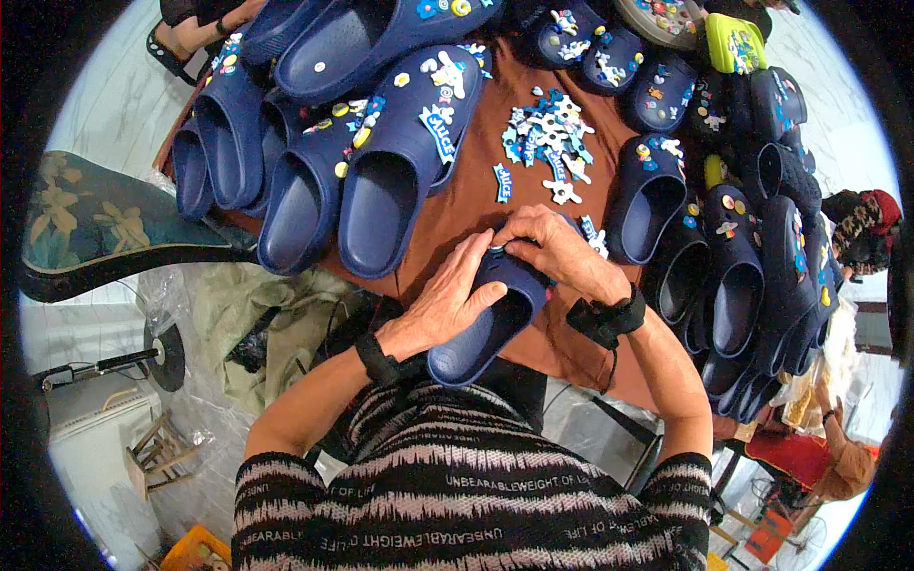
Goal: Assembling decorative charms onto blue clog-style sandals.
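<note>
"What do I have nearest?"

"The navy clog [490, 328], between both hands — heel toward the striped shirt [466, 457], long axis slanting forward and right. I see the left hand [443, 303] holding its left side, thumb over the opening; the right hand [557, 249] pinches a small pale piece [497, 248] at the upper."

"And the charm pile [550, 138]?"

"Farther, ahead on brown cloth [466, 209] — the right hand is nearer."

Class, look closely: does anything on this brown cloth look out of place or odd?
Nothing looks clearly damaged. Near the top right, the lime-green clog stands out by colour among mostly navy clogs. One blue-and-white charm lies slightly apart from the loose charm pile.
</note>
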`<state>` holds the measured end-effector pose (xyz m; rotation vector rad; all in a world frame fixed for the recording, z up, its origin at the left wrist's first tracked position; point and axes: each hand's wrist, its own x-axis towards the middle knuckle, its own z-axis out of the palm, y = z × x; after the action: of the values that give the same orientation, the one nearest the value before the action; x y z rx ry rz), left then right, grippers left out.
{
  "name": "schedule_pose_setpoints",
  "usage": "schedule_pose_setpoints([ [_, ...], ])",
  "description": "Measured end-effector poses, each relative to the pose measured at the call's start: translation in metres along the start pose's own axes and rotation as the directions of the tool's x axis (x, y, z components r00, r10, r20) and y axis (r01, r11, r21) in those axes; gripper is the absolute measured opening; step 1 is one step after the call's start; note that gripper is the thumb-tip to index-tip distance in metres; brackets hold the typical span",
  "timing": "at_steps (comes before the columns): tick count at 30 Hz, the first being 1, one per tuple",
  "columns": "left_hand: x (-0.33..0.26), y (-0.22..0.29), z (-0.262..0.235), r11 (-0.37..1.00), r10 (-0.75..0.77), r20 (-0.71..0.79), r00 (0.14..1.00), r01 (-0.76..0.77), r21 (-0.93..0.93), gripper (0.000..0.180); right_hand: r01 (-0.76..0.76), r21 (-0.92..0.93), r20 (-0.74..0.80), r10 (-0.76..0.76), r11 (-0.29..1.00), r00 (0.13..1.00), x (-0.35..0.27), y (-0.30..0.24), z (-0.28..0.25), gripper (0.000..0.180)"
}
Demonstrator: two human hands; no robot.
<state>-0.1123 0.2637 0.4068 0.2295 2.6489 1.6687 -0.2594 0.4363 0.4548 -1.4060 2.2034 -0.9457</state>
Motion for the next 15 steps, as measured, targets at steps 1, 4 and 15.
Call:
schedule_pose_setpoints([
  [1, 0.0, -0.0002, 0.0, 1.0, 0.005, -0.002, 1.0, -0.005, 0.007, 0.085, 0.0, 0.0, 0.001, 0.0, 1.0, 1.0, 0.0003, -0.0025, -0.002, 0.012],
  [4, 0.0, 0.0006, 0.0, 1.0, 0.008, 0.006, 1.0, -0.009, 0.026, 0.085, 0.024, -0.101, -0.002, -0.024, 0.995, 1.0, 0.0005, -0.0061, -0.006, 0.013],
  [15, -0.0024, -0.0017, 0.0018, 0.997, 0.0, 0.002, 1.0, 0.0, 0.08, 0.081, 0.102, -0.132, -0.02, -0.106, 0.986, 0.994, 0.003, 0.0004, -0.0001, 0.012],
])
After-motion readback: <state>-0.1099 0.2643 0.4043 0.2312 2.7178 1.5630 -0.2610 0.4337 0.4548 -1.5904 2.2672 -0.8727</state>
